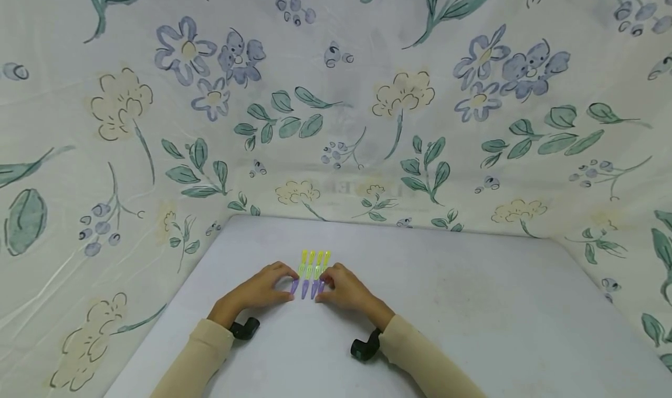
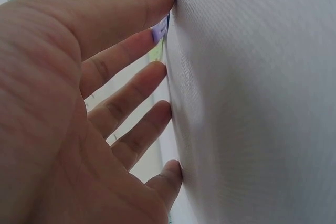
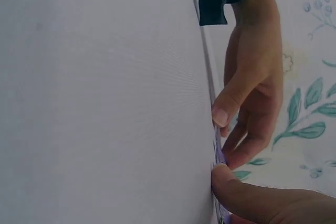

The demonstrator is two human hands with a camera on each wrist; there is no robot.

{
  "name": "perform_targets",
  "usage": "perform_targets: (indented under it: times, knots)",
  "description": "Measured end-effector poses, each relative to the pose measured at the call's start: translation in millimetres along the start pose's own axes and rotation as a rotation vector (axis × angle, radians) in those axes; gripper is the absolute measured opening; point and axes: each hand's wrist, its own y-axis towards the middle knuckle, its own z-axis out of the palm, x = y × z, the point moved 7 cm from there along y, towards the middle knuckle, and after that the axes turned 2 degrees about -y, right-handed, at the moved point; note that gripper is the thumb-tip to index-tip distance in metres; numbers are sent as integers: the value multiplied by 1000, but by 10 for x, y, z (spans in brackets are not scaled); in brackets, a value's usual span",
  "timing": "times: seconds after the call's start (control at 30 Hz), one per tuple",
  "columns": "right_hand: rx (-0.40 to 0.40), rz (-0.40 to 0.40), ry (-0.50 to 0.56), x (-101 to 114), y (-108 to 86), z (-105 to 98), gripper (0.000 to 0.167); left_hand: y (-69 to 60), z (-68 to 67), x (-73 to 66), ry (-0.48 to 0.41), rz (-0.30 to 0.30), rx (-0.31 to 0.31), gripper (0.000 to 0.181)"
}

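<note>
Small slim pieces lie side by side in rows on the white table, yellow pieces farthest away, pale green pieces in the middle and purple pieces nearest. Their exact kind is too small to tell. My left hand has its thumb and index fingertip at the two ends of the leftmost purple piece; in the left wrist view its other fingers spread, tips at the tabletop. From the other side, my right hand pinches the rightmost purple piece between thumb and index finger, partly covering it.
The white tabletop stretches far to the right of the hands. Floral-patterned cloth hangs behind it and along both sides. A black wrist camera sits at the left wrist, another black camera at the right.
</note>
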Motion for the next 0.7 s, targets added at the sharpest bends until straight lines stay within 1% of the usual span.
perform_targets:
  times: [0.07, 0.43, 0.57, 0.7]
  knots:
    - [5, 6, -1, -2, 2, 7, 46, 1, 3, 5, 0, -6, 2, 39]
    - [20, 24, -11, 18, -13, -6, 51, 32, 15, 55, -4, 20, -7, 39]
    - [20, 26, -10, 25, -13, -21, 51, 50, 20, 75, -1, 15, -8, 40]
    - [24, 23, 2, 7, -11, 3, 51, 32, 18, 51, -8, 4, -4, 39]
